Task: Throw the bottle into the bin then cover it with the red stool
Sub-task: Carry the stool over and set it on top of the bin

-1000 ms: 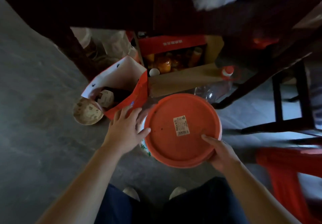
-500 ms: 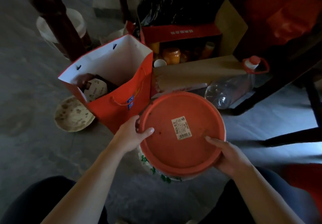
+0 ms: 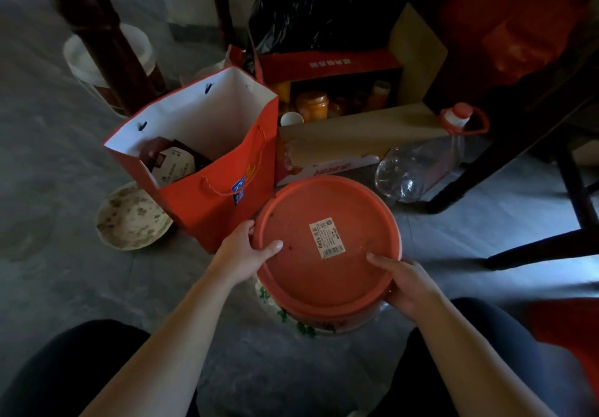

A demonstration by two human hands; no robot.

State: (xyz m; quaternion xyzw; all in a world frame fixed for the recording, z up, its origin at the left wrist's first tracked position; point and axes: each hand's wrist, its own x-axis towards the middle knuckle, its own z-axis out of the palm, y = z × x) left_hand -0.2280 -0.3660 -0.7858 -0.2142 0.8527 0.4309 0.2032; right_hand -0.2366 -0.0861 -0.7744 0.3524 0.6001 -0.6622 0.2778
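A round red stool (image 3: 311,274), seen from above with a white sticker on it, lies on top of the bin (image 3: 291,321). Only a strip of the bin's white wall with green print shows below the stool's near edge. My left hand (image 3: 241,254) grips the stool's left rim, thumb on top. My right hand (image 3: 406,283) grips its right rim, thumb on top. The bin's inside is hidden, so no bottle shows there. A large clear plastic bottle (image 3: 418,167) with a red cap and handle lies on the floor behind the stool.
A red paper gift bag (image 3: 227,196) stands just left of the stool, a dirty dish (image 3: 129,219) beside it. Behind are a cardboard box (image 3: 356,131) of jars and a black plastic bag (image 3: 317,8). Dark chair legs (image 3: 570,189) rise at right, another red stool (image 3: 580,339) at lower right.
My view has dropped lower and closer to the floor. Both hands stay on the red stool's rim, and it has settled over the bin, with less of the bin showing.
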